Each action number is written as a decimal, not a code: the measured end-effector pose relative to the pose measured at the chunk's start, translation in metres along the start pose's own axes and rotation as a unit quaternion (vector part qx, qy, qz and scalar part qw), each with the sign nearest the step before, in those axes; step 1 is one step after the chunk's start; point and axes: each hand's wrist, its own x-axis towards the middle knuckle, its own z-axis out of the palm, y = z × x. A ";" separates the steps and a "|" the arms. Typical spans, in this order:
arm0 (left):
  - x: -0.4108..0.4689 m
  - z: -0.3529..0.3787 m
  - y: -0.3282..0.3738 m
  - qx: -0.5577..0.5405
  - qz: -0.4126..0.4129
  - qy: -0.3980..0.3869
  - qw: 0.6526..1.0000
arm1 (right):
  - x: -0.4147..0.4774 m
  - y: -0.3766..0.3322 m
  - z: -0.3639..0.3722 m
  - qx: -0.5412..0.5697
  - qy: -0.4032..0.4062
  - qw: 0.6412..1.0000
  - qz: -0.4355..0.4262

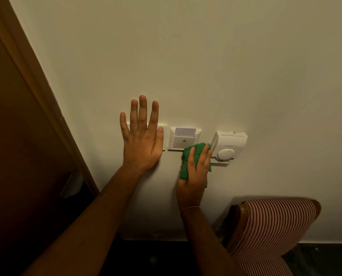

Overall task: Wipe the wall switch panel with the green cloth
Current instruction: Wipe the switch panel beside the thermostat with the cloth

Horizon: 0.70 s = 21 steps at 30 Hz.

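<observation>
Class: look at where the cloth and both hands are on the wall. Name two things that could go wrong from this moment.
1. The cloth in the right hand sits at the card holder's lower corner; an upward swipe might dislodge the key card.
2. The left hand lies flat over the switch plate; leaning on it could flip a switch.

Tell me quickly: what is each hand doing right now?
Left hand: open, flat over the switch panel.
Right hand: closed on the green cloth.
</observation>
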 end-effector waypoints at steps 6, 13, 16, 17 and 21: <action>0.000 0.003 -0.001 0.006 0.001 0.012 1.000 | 0.014 -0.016 -0.005 0.042 0.024 0.999 0.002; 0.000 0.004 -0.001 0.006 0.001 0.019 1.000 | 0.028 -0.018 -0.003 0.044 0.049 0.998 -0.019; 0.000 0.002 -0.001 0.009 -0.001 0.015 1.000 | 0.008 -0.010 0.002 0.037 0.031 0.999 0.002; 0.000 0.002 0.000 0.007 0.000 0.012 1.000 | 0.004 -0.009 0.003 0.035 0.027 0.999 0.006; -0.001 0.002 -0.001 0.004 0.001 0.011 1.000 | 0.005 -0.015 0.003 0.038 0.022 0.999 0.012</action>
